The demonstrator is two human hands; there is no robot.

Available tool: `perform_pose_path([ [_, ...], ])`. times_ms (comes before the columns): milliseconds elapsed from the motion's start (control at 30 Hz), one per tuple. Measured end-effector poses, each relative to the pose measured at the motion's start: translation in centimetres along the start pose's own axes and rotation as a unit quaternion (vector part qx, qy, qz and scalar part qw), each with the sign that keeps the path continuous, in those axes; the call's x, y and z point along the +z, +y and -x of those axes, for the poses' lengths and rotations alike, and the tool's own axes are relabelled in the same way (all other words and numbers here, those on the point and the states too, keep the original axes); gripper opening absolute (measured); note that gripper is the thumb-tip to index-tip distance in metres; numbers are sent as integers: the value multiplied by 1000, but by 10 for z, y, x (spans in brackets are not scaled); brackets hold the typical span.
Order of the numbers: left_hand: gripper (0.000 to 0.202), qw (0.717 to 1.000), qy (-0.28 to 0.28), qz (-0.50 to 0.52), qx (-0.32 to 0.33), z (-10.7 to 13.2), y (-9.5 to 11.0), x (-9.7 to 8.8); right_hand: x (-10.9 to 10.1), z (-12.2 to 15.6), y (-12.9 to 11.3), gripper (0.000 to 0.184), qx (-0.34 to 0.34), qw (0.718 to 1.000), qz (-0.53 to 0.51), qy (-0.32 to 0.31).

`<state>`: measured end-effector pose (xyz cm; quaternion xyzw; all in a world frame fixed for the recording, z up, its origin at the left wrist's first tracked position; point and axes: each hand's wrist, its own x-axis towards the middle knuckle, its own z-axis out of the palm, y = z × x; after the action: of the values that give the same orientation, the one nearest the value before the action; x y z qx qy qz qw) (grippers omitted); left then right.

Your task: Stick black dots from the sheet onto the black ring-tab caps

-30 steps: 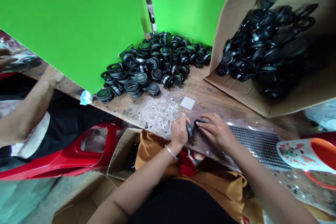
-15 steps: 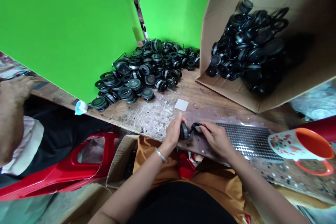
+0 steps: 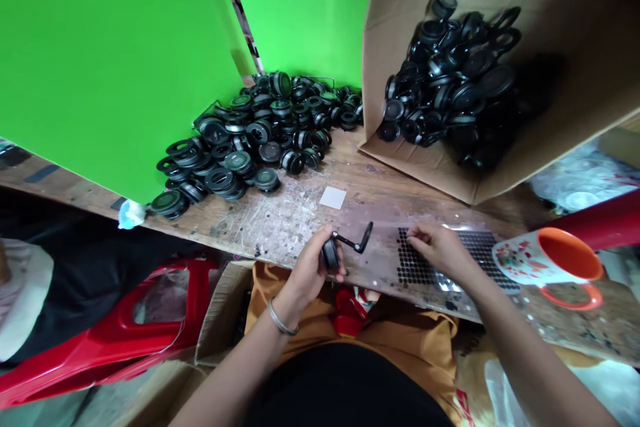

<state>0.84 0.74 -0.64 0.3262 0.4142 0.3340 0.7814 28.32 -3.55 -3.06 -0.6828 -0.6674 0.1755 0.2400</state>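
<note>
My left hand is closed around a small black round part with a hinged arm and ring that sticks out to the right, held at the near edge of the wooden table. My right hand rests on a shiny sheet of small black dots, fingertips pinched at its upper left corner. Whether anything is between those fingertips I cannot make out.
A heap of black round parts lies at the back beside a green screen. A tipped cardboard box holds more of them. A white square lies mid-table. An orange mug stands right. A red stool sits left.
My right hand let go of the part's arm and moved right onto the dot sheet. My left hand kept the part and lifted it slightly. The person's arm at left withdrew.
</note>
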Motion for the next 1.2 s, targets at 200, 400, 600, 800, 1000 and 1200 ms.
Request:
perform_pose_path([
  [200, 40, 996, -26, 63, -56, 0, 0, -3, 26, -4, -1, 17, -18, 998, 61, -24],
  [400, 50, 990, -11, 74, -120, -1, -5, -3, 27, -12, -6, 16, -23, 993, 113, -31],
  [600, 58, 990, 0, 45, -133, 2, -11, -5, 25, -1, -25, 13, -22, 993, 109, 27],
  [800, 59, 991, -10, -18, -129, 6, -22, -1, 30, 9, -86, 9, -103, 984, -128, 64],
  [1000, 58, 992, 5, -46, -118, 10, -25, 6, 42, 13, -108, 11, -120, 982, -139, 42],
  [1200, 56, 985, 15, -25, -171, 13, -23, 8, 44, 16, -107, 12, -133, 982, -124, 49],
])
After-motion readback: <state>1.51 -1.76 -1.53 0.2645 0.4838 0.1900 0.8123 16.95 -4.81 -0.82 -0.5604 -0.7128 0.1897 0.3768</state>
